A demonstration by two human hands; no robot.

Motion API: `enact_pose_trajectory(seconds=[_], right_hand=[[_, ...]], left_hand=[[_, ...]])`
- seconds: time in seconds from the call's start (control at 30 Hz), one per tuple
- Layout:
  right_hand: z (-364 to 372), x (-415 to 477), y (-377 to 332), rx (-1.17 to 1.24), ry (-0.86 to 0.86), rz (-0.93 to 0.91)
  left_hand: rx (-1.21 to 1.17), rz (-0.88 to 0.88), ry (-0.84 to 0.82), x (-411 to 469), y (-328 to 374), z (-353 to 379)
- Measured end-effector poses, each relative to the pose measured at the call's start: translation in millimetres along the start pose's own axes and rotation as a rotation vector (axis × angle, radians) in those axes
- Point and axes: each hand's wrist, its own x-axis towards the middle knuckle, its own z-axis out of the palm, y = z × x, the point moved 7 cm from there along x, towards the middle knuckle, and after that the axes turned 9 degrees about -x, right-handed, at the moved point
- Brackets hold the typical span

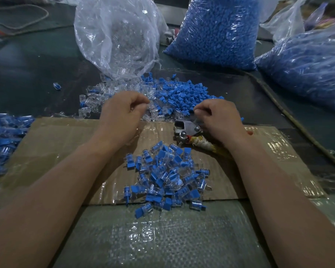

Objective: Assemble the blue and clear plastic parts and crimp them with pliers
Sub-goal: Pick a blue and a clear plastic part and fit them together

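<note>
Picking parts: left hand (pixel 124 111) pinches a clear part, right hand (pixel 217 117) pinches something, can't tell what. Next: mate them, grab pliers (pixel 188 130).

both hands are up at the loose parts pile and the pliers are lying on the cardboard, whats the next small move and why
Probably bring the two hands together and push the parts into each other. The left hand pinches what looks like a clear part at the clear pieces, and the right hand seems to pick at the blue pieces. The pliers lie unheld under the right hand, so crimping comes after.
</note>
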Motion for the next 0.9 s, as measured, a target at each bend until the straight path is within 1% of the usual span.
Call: enact_pose_trajectory(seconds=[0.07, 0.13, 0.23, 0.3, 0.43, 0.53, 0.6, 0.73, 0.9], right_hand=[[-12.6, -1.7, -1.1, 0.102, 0.108, 0.019], [-19.4, -3.6, -1.5, 0.232, 0.150, 0.051], [-18.8, -9.0, -8.8, 0.512, 0.099, 0.103], [-17.1, -11.9, -18.6, 0.575, 0.042, 0.084], [-14.8, -18.2, -36.4, 0.648, -0.039, 0.045], [-17.1, -24.7, -46.6, 0.648, -0.026, -0.010], [-20.0, -28.4, -51.2, 0.704, -0.008, -0.035], [-24.6, -31.1, -48.7, 0.825, 0.044, 0.008], [-22.5, -32.4, -53.1, 0.826, 0.025, 0.005]], left_hand=[[-0.109, -0.057, 0.023, -1.3, -0.8, -3.1], [-0.277, -0.168, 0.009, -3.0, -5.2, -1.7], [-0.548, -0.358, -0.070, -6.4, -10.0, 7.1], [-0.639, -0.401, -0.113, -7.4, -8.8, 10.1], [-0.624, -0.359, -0.131, -9.4, -2.2, 8.8], [-0.561, -0.305, -0.167, -9.6, 3.1, 8.7], [-0.529, -0.281, -0.201, -10.2, 5.4, 10.0], [-0.633, -0.311, -0.245, -14.3, 5.6, 15.7], [-0.755, -0.303, -0.334, -14.7, 7.3, 21.3]])
